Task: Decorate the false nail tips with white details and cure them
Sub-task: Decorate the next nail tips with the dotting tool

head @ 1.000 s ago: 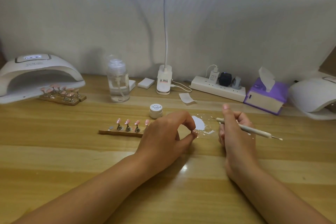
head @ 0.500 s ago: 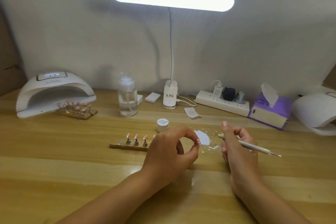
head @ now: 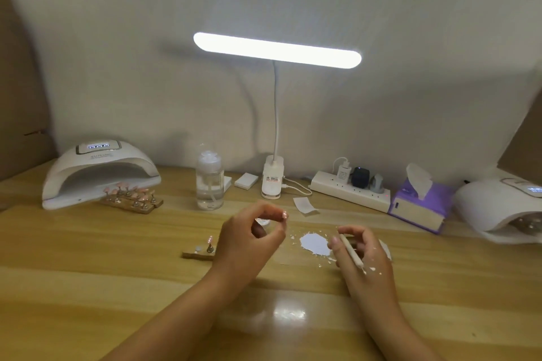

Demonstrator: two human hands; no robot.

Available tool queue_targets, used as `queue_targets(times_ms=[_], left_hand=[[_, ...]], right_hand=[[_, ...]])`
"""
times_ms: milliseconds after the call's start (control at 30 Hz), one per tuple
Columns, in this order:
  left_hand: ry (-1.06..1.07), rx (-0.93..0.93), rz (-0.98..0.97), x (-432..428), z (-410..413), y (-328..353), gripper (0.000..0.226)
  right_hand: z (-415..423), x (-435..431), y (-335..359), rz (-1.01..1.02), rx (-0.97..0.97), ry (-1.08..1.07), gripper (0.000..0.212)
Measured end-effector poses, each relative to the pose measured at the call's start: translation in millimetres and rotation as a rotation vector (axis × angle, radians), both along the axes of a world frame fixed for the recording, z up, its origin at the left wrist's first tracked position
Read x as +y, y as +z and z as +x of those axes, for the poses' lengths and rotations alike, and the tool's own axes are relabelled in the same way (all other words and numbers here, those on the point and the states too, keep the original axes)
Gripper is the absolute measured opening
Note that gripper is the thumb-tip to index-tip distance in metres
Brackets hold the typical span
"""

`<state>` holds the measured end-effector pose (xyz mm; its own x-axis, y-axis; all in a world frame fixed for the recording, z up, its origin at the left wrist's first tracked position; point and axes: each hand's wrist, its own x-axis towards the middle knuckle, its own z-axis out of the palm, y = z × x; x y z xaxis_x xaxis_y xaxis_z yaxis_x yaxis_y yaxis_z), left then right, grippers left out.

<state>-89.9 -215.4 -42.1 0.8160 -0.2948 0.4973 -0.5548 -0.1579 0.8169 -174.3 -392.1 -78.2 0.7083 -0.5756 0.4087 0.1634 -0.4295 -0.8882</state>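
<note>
Wooden desk [head: 117,287] under a lit bar lamp [head: 277,50] carries the work. The detailing step seems to be in hand. The left hand [head: 249,240] pinches a pink nail tip [head: 284,215] between thumb and forefinger, raised above the desk. The right hand [head: 363,255] curls round a slim dotting tool [head: 350,252], just beside the white gel patch [head: 313,243]. The next move probably calls for loading white and steadying both hands together, since the tip sits apart from the tool. Curing in the curing lamp [head: 99,173] would follow.
</note>
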Motion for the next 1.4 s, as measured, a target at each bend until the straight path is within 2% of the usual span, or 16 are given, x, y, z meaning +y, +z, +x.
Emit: queue_targets(times_ms=[133, 267, 467, 700, 967, 1100, 1233, 1333, 1400], left_hand=[[0.000, 0.113, -0.013, 30.6, 20.9, 27.5, 0.008], [0.033, 0.193, 0.019, 83.5, 47.8, 47.7, 0.008], [-0.010, 0.292, 0.111, 142.7, 63.2, 31.1, 0.008], [-0.088, 0.340, 0.324, 133.4, 70.0, 10.1, 0.010], [-0.132, 0.348, 0.421, 125.1, 77.8, -14.2, 0.015], [-0.166, 0.339, 0.451, 128.5, 81.4, -16.0, 0.018], [-0.242, 0.375, 0.533, 131.3, 79.2, -14.0, 0.034], [-0.179, 0.303, 0.602, 124.5, 75.0, -13.0, 0.031], [-0.150, 0.267, 0.610, 120.4, 72.0, -12.4, 0.026]], right_hand=[[-2.7, -0.6, 1.3, 0.015, 0.019, -0.019, 0.013], [-1.6, -0.5, 3.9, 0.093, 0.048, -0.037, 0.008], [-1.7, 1.0, 2.7, 0.148, 0.094, -0.035, 0.008], [0.6, 0.2, -0.9, 0.086, 0.123, -0.014, 0.027], [-0.1, -1.3, 5.2, 0.146, 0.103, -0.084, 0.028], [-1.7, 2.4, 6.4, 0.044, 0.110, -0.126, 0.018], [0.5, 6.2, 7.5, -0.132, 0.251, -0.089, 0.022], [2.0, 8.9, 7.2, -0.305, 0.384, -0.090, 0.026], [1.2, 10.3, 8.8, -0.347, 0.409, -0.122, 0.026]])
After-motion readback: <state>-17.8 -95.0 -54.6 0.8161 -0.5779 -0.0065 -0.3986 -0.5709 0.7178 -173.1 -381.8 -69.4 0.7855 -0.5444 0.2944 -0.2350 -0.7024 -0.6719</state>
